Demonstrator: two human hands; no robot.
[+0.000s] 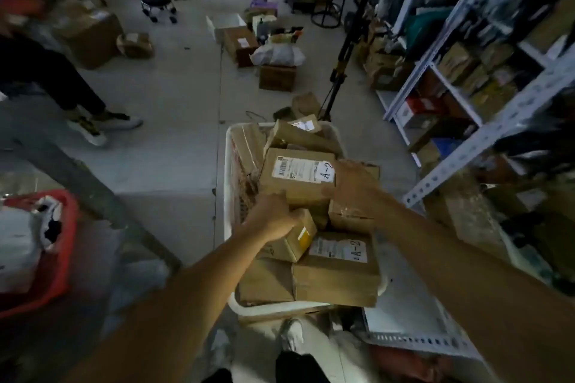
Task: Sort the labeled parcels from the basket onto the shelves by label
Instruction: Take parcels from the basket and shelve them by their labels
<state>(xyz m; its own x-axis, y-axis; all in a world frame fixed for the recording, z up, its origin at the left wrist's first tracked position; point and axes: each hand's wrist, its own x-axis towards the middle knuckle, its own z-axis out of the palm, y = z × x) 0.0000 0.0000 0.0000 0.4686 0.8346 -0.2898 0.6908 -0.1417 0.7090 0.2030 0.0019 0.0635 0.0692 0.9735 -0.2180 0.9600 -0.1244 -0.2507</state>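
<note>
A white basket on the floor is piled with several brown cardboard parcels. On top lies a parcel with a shipping label and a white tag reading A-2. My left hand grips its near left corner, and my right hand grips its right edge with the thumb against the near side. A second parcel marked A-2 lies at the near end of the basket. A smaller box with a yellow sticker sits under my left wrist.
White metal shelves full of boxes and bags line the right side. A red basket of bags stands at the left. Another person's legs are at the far left. Loose boxes and a black stool are scattered on the floor ahead.
</note>
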